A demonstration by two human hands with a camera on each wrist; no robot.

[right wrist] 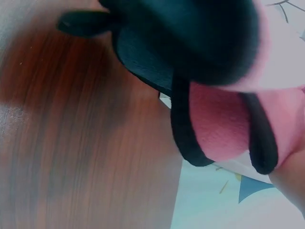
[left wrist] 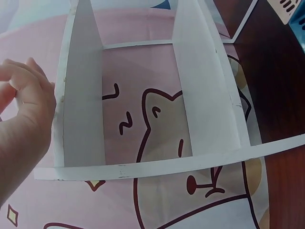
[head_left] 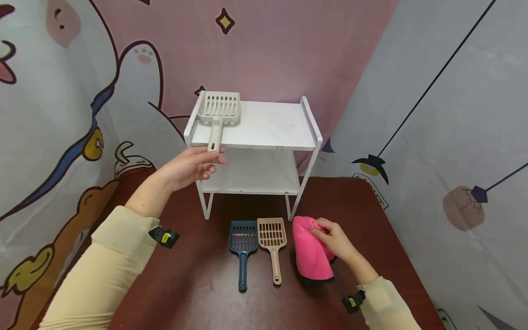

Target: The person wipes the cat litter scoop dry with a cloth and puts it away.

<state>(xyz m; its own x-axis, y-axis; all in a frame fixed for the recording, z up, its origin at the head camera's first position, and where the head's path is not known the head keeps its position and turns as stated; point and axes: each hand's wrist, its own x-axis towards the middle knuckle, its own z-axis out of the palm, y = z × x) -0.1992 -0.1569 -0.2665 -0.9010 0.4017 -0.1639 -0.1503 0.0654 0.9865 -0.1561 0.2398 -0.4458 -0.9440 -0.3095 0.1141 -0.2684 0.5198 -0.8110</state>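
At the upper left of the head view, my left hand [head_left: 189, 167] pinches the handle end of a white litter scoop [head_left: 220, 106]. The scoop's slotted head is over the left part of the top board of a white two-tier shelf [head_left: 276, 123]; whether it touches the board I cannot tell. In the left wrist view the hand [left wrist: 26, 102] is beside the shelf boards, and the scoop is out of sight. My right hand [head_left: 336, 238] grips a bunched pink cloth with black edging [head_left: 309, 252] above the table. Its black trim and pink folds [right wrist: 221, 121] fill much of the right wrist view.
A blue litter scoop [head_left: 243, 243] and a beige litter scoop [head_left: 272, 233] lie side by side before the shelf, handles toward me. The dark red-brown table [head_left: 194, 293] carries everything. Behind hangs a cartoon-printed pink and white backdrop [head_left: 272, 50].
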